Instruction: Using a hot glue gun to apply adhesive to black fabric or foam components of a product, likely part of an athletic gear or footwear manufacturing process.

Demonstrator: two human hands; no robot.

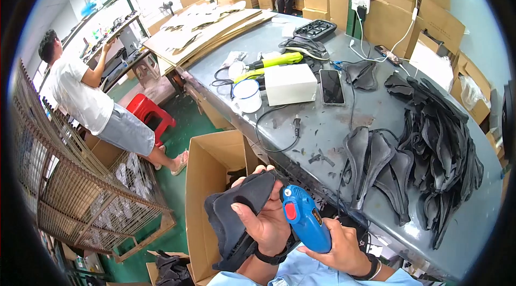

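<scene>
My left hand grips a black bicycle saddle cover, thumb on its face and fingers behind it. In my right hand is a blue handheld power tool with a red button, its handle wrapped by my fingers. The tool's head meets the cover's right edge, beside my left fingers; its tip is hidden there. Below both hands, an open cardboard box holds dark pieces. On the grey table to the right lie several saddle covers and a large heap of similar black pieces.
A white box, a phone, a white cup and yellow-green tools stand on the table. A loose plug and black scraps lie near its edge. At left are a wire cage, a red stool and a person.
</scene>
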